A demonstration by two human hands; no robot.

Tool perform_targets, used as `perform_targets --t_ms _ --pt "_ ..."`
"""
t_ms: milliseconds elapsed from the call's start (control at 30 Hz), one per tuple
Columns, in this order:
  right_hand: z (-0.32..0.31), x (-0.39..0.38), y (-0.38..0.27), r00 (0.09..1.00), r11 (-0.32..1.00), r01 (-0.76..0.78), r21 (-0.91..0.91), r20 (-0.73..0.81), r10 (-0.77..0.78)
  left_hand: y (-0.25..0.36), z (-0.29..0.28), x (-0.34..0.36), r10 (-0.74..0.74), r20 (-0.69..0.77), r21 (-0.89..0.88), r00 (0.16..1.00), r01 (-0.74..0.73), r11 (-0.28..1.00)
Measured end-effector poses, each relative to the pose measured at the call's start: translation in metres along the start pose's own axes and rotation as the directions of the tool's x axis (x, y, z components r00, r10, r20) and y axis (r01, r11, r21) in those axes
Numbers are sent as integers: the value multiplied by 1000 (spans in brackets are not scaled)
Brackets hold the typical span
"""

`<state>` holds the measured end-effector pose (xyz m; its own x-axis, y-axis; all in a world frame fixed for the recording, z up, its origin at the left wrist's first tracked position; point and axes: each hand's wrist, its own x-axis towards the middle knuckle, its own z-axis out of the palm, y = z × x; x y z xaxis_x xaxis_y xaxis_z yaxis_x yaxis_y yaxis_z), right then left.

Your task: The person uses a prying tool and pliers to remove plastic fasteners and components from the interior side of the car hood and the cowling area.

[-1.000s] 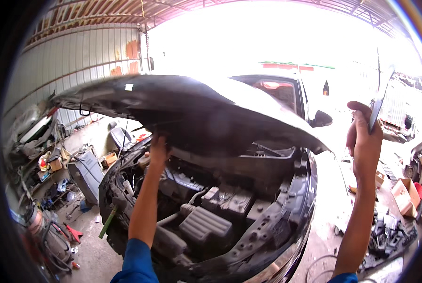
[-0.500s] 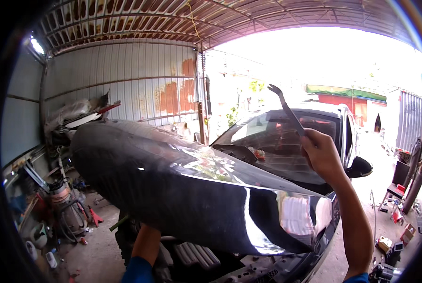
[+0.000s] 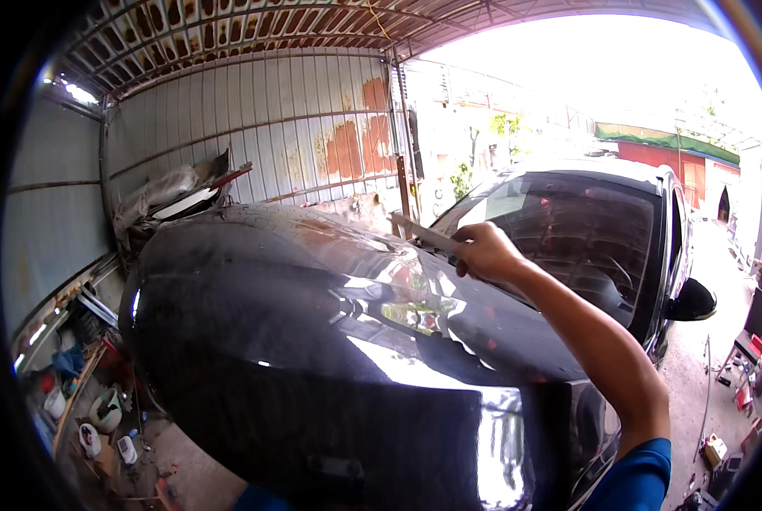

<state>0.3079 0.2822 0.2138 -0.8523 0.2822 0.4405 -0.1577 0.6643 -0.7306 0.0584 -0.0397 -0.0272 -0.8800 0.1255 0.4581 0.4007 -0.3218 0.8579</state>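
Observation:
My right hand (image 3: 488, 252) is closed around a flat grey pry tool (image 3: 422, 232). The earlier frame shows a forked tip on it. The hand is over the far part of a black car hood (image 3: 253, 341), near the windshield. I cannot tell whether the tool touches the hood. This glossy, dusty panel spans most of the view, with bright reflections on its right half. Of my left arm only a bit of blue sleeve (image 3: 263, 499) shows at the lower edge; the hand itself is hidden by the hood.
Beyond the hood are the car's windshield (image 3: 560, 230) and a black side mirror (image 3: 692, 300). Tubs and tools clutter the floor along the left wall. On the right lie a yellow container (image 3: 715, 449) and other loose items. Wrapped parts (image 3: 163, 196) are piled behind the hood.
My right hand has swung left and down with the tool, from in front of the windshield to over the hood. The hood now hides the engine bay and my left forearm. The view has shifted.

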Motion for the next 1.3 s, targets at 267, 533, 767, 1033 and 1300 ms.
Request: perform_targets --t_ms 267,533,767,1033,1300 --pt "60 62 -1 999 970 7 243 47 -19 -3 -2 10 9 8 27 1000 -9 1000" --pt "89 86 4 991 985 103 -140 -74 -114 -22 3 20 61 13 46 998 -62 997" --pt "51 50 -20 967 843 208 -497 -24 -253 -49 46 36 216 41 83 976 -219 972" --pt "34 -81 -69 772 742 266 -616 -325 -546 -64 90 35 348 64 -21 935 -347 938" --pt "207 -308 -42 643 986 153 68 -764 -47 -48 72 32 325 169 -62 930 -319 946"
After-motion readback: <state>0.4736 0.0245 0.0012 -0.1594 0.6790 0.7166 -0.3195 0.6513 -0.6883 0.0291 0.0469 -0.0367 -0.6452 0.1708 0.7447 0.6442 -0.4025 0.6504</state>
